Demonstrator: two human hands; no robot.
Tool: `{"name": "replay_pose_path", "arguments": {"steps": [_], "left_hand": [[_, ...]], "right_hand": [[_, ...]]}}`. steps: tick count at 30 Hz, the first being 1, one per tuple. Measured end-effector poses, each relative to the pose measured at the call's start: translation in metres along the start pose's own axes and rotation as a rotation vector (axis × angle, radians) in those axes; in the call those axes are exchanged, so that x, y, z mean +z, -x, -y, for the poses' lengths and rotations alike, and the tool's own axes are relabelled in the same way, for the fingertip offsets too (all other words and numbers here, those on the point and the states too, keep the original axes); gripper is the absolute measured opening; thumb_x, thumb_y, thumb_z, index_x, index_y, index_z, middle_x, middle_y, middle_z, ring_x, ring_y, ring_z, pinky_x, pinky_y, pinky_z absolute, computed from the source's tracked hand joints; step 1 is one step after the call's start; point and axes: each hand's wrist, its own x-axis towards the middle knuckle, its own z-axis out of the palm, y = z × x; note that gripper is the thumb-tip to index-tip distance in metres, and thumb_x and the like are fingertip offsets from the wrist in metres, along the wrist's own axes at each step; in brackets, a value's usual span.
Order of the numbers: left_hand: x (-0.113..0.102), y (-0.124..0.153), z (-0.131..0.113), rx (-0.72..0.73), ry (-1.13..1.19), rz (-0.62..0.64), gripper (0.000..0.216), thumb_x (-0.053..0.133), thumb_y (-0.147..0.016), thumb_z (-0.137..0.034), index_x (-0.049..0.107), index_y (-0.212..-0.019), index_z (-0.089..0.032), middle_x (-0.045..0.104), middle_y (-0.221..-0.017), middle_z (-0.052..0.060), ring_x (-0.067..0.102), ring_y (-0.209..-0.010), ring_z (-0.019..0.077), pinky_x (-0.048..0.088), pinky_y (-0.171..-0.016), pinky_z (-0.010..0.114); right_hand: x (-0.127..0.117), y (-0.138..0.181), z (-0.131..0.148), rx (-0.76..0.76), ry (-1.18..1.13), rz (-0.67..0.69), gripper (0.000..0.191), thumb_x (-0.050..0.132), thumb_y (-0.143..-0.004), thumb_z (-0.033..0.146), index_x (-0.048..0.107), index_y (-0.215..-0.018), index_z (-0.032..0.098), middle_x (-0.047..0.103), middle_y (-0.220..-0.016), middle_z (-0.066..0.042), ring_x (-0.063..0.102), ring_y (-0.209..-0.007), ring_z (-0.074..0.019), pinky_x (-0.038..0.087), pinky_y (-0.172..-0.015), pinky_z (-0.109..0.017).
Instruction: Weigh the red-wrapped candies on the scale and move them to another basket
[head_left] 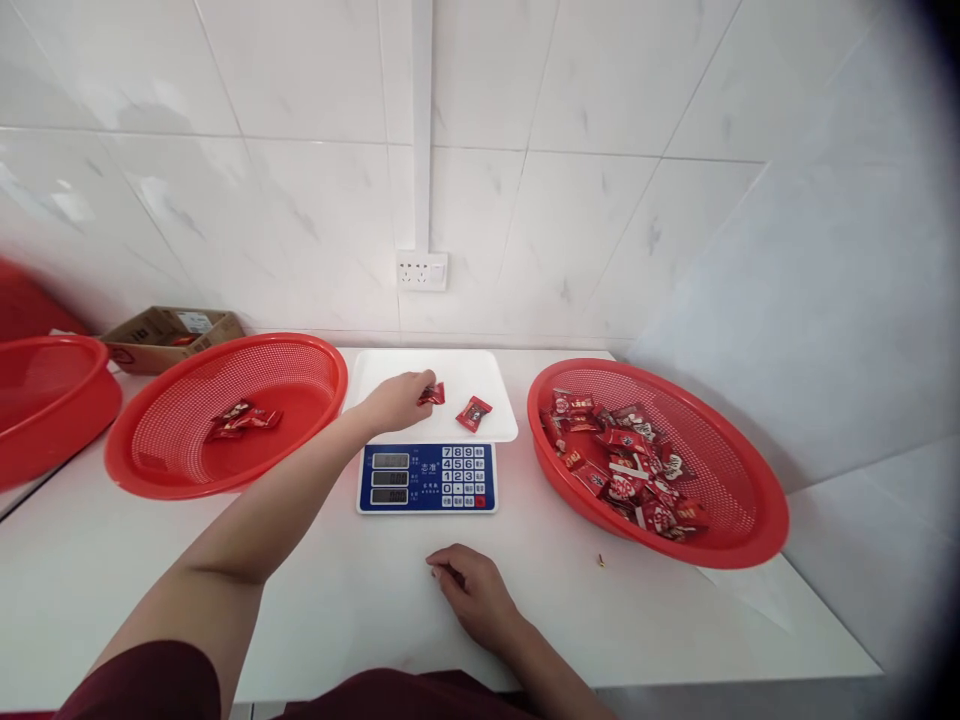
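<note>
Over the white weighing pan (390, 365), my left hand (401, 402) pinches a small red wrapped snack packet (433, 394), partly hidden by the fingers. A second red snack packet (475, 413) lies on the pan just to the right. In front of the pan is the blue scale panel (429, 478) with its number keys and displays. My right hand (472, 595) rests on the white tabletop (337, 600) below the scale, fingers curled in and nothing seen in them.
On the right, a red perforated basket (739, 500) holds many red packets. The red basket (172, 400) at left has several packets in it. Another red basket (52, 420) and a cardboard box (142, 355) stand farther left. A socket (422, 271) is on the tiled wall.
</note>
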Motion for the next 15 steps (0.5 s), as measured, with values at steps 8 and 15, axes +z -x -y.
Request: {"name": "replay_pose_path", "arguments": {"steps": [8, 15], "left_hand": [[-0.036, 0.051, 0.043, -0.317, -0.180, -0.293, 0.025, 0.052, -0.082, -0.027, 0.055, -0.102, -0.013, 0.053, -0.115, 0.013, 0.043, -0.113, 0.0315, 0.038, -0.091, 0.044], [0.028, -0.010, -0.059, 0.038, 0.052, -0.072, 0.030, 0.050, -0.084, -0.040, 0.058, -0.101, -0.017, 0.064, -0.097, 0.008, 0.056, -0.094, 0.0241, 0.045, -0.081, 0.036]], "right_hand": [[-0.002, -0.001, 0.001, -0.008, -0.012, 0.024, 0.023, 0.047, -0.082, 0.018, 0.067, -0.092, 0.020, 0.069, -0.088, -0.005, 0.064, -0.081, -0.0185, 0.050, -0.074, -0.031], [0.000, -0.001, 0.000, 0.010, 0.006, 0.016, 0.022, 0.046, -0.083, 0.020, 0.067, -0.092, 0.019, 0.069, -0.090, -0.006, 0.064, -0.082, -0.0194, 0.050, -0.075, -0.032]]}}
